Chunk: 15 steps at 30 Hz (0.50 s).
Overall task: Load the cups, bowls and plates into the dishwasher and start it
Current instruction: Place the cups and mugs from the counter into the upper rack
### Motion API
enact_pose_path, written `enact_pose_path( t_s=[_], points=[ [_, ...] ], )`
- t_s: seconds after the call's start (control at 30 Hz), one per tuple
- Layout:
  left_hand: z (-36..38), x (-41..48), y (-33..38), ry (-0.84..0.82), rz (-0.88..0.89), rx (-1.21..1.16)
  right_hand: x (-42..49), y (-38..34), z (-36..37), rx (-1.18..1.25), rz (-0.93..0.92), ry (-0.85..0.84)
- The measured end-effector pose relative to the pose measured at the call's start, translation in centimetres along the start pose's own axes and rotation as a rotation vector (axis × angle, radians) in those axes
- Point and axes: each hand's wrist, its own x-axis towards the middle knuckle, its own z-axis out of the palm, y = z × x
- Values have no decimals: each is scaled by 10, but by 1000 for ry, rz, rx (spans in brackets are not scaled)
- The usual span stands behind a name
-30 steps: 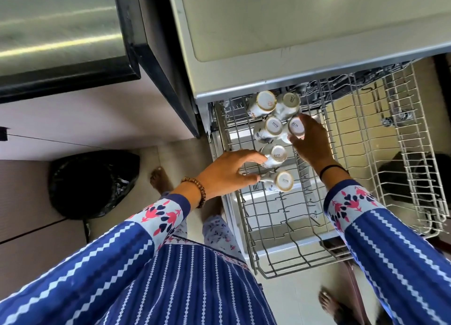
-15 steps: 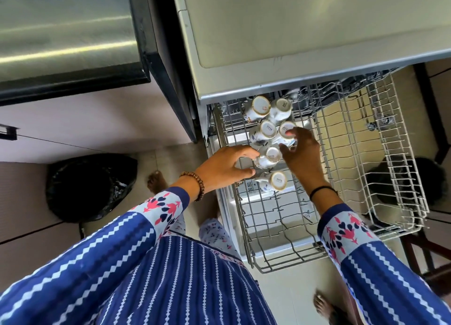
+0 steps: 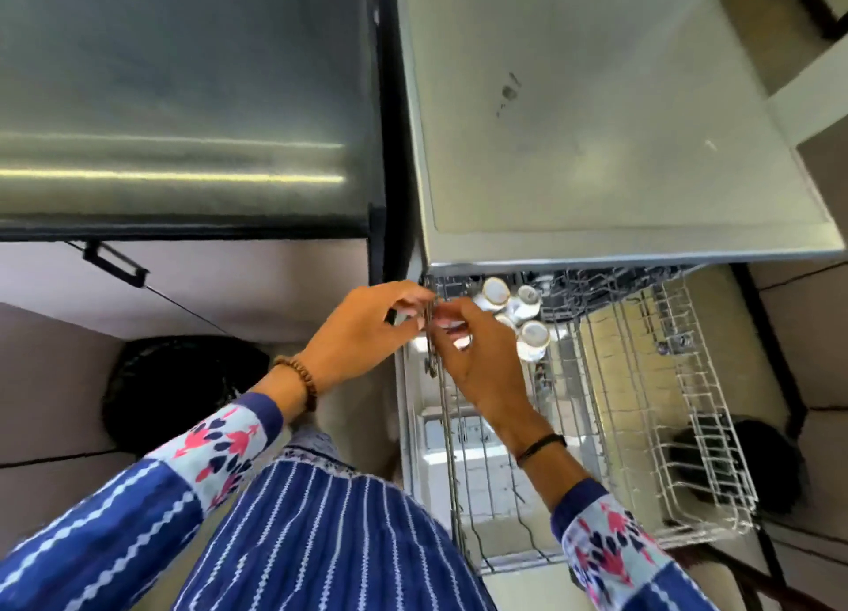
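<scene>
Cups: grouped in the rear-left corner of the rack, just in front of the front edge of the dishwasher. Three are plainly visible and a fourth is partly hidden behind the right hand.

Edges and clearance:
- The rack is drawn out from under the dishwasher's top panel. Its left rim wire runs from the rear corner toward the person, directly between the two hands.
- To the right of the cups and toward the person, open wire floor and rows of tines extend to the right rim.
- The door lies open below the rack and shows through the wires.
- A dark steel appliance stands just left of the dishwasher, with a narrow black gap between them.
- A black bag sits on the floor, left of the left hand and well apart from the rack.

Cup appearance: white, turned bases upward and tilted, each base ringed with a gold band. The cups touch or nearly touch one another.

Markings: any print on the bases is too blurred to read.

Hands: both have curled fingers, and their tips meet at the left rim wire near the rear corner. Blur hides whether either hand actually grips the wire or a cup. The left wrist carries a bead bracelet and the right a black band.
</scene>
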Motion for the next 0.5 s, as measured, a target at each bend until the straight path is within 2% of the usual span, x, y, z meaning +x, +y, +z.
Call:
enact_pose_path(
  t_s=[0.17,0.3,0.5],
  points=[
    [-72,-25,-3,234,8,59,27,-68,20,24,-189,-46],
    [-129,-32,-16,399,-46,0,61,-129,44,29,-341,-111],
    [-208,-36,-40,581,-71,-31,113,-209,95,38,-431,-174]
  ],
)
